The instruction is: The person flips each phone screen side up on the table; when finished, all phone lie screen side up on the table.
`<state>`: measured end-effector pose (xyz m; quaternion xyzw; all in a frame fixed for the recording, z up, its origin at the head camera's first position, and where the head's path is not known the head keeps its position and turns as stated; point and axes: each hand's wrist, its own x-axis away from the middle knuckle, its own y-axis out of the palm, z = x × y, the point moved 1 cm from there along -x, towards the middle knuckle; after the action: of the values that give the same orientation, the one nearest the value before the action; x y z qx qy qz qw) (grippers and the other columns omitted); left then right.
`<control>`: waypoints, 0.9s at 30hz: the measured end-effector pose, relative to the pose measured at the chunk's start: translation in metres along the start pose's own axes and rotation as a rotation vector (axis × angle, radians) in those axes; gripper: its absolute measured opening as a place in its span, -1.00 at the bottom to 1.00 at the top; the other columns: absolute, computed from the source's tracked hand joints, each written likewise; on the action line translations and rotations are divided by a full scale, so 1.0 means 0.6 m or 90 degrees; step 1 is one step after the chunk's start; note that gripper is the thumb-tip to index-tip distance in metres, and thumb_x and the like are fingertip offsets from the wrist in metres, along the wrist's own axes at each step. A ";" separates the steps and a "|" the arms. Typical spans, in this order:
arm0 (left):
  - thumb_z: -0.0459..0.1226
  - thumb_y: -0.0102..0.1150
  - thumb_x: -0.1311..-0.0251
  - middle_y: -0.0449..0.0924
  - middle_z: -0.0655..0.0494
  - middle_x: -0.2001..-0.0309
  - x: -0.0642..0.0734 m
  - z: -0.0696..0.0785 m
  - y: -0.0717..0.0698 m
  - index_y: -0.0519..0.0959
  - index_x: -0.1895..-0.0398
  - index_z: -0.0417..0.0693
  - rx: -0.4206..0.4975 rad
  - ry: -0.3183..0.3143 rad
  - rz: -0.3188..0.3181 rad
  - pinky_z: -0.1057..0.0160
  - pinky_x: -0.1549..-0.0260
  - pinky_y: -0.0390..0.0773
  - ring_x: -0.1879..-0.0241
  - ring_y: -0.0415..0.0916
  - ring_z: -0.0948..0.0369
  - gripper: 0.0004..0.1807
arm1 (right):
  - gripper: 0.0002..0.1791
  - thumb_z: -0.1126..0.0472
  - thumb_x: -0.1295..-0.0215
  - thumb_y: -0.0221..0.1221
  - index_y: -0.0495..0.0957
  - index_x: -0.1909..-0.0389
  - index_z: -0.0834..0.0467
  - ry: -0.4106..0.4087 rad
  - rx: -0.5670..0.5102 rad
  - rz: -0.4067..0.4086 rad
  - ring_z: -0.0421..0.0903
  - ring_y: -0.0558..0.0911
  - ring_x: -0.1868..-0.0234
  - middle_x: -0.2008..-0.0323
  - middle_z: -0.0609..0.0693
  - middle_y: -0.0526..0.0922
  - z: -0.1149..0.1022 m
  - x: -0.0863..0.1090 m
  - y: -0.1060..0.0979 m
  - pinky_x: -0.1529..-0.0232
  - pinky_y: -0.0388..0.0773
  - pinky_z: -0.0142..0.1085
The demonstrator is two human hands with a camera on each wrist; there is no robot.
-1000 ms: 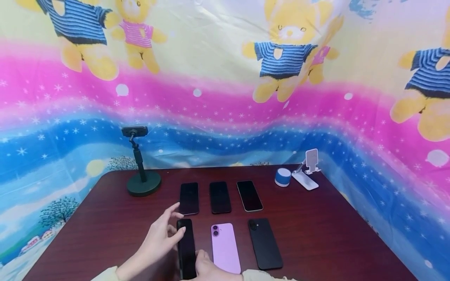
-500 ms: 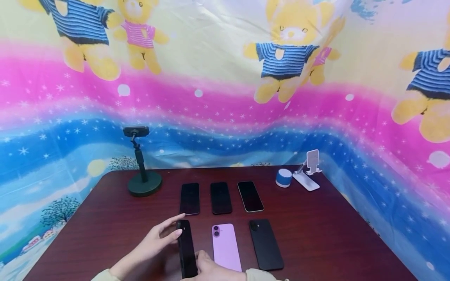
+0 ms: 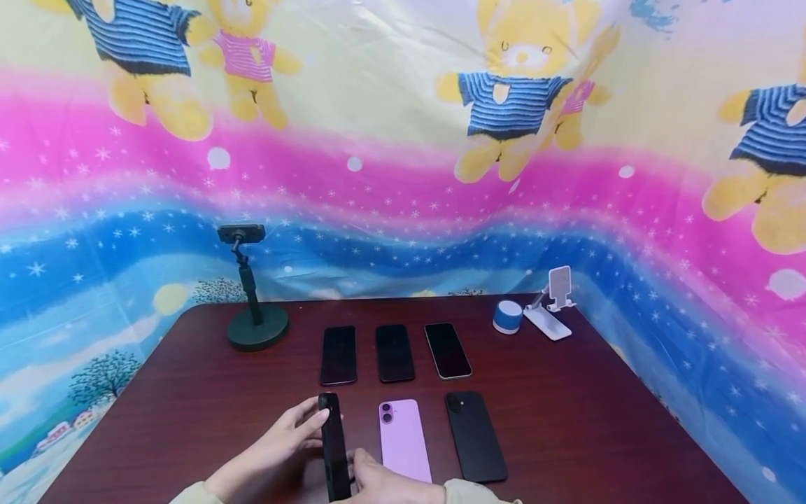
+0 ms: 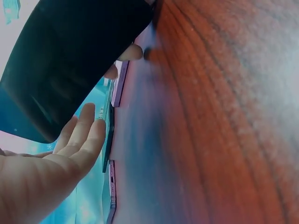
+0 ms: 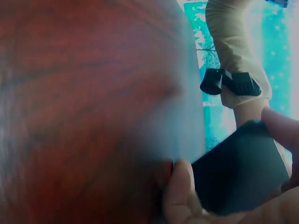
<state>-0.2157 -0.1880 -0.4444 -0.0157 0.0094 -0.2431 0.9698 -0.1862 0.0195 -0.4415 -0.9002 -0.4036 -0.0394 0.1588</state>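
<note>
A black phone point(image 3: 334, 451) stands tilted, nearly edge-on, between both hands at the front of the table. My left hand point(image 3: 286, 437) holds its upper part, thumb against the near side and fingers reaching behind. My right hand point(image 3: 387, 484) grips the lower end, which its fingers partly hide. In the left wrist view, the phone's broad dark face point(image 4: 70, 60) slants above the left hand's fingers point(image 4: 84, 135). From the right wrist, the right thumb and fingers point(image 5: 180, 189) show around the phone point(image 5: 243, 165). Right of it lies a purple phone point(image 3: 403, 441), camera side up.
Another black phone point(image 3: 476, 437) lies back up at the right. Behind are three phones with dark screens up: left point(image 3: 338, 355), middle point(image 3: 394, 353) and right point(image 3: 448, 350). A dark green stand point(image 3: 257, 329), a blue-white cylinder point(image 3: 507, 317) and a white phone stand point(image 3: 549, 322) occupy the back.
The held phone has turned from showing its broad face to nearly edge-on. My left fingers, extended above its top half a second ago, have come down behind it. The right hand stays low.
</note>
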 end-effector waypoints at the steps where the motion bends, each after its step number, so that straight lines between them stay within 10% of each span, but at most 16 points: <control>1: -0.17 -0.23 -0.50 0.35 -0.51 -0.17 0.001 0.000 0.001 -0.18 -0.34 -0.67 0.003 -0.003 0.004 0.23 0.08 0.62 0.10 0.61 0.28 -0.27 | -0.40 0.28 -0.16 0.26 0.23 -0.18 0.30 0.004 0.002 -0.017 -0.31 0.50 0.15 0.14 -0.05 0.52 -0.001 0.000 -0.003 0.07 0.48 -0.45; 7: -0.15 -0.20 -0.48 0.35 -0.48 -0.20 0.004 0.001 0.007 -0.18 -0.37 -0.61 0.033 -0.035 0.031 0.09 0.10 0.65 0.11 0.64 0.11 -0.26 | -0.34 0.17 -0.24 0.24 0.26 -0.31 0.28 -0.016 0.080 -0.055 -0.33 0.62 0.14 0.08 -0.03 0.68 -0.019 -0.003 -0.020 0.08 0.53 -0.47; 13: -0.12 -0.16 -0.46 0.28 -0.49 -0.21 0.004 0.006 0.013 -0.15 -0.36 -0.62 0.043 -0.043 0.054 0.17 0.05 0.62 0.02 0.58 0.10 -0.23 | -0.36 0.19 -0.19 0.30 0.35 -0.26 0.30 0.002 0.050 0.009 -0.12 0.69 0.50 0.26 -0.03 0.73 -0.034 -0.007 -0.025 0.46 0.63 -0.35; 27: -0.13 -0.05 -0.42 0.42 -0.08 -0.02 0.007 0.010 0.030 -0.02 -0.36 -0.50 0.075 -0.043 0.085 0.10 0.04 0.62 0.08 0.53 0.17 -0.28 | -0.56 0.18 -0.11 0.35 0.60 0.00 0.29 -0.056 0.038 0.152 -0.05 0.73 0.51 0.31 0.07 0.76 -0.054 -0.012 -0.034 0.58 0.64 -0.26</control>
<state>-0.2034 -0.1737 -0.4392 0.0338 -0.0362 -0.1772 0.9829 -0.2041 0.0167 -0.4071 -0.9375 -0.3013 0.0311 0.1713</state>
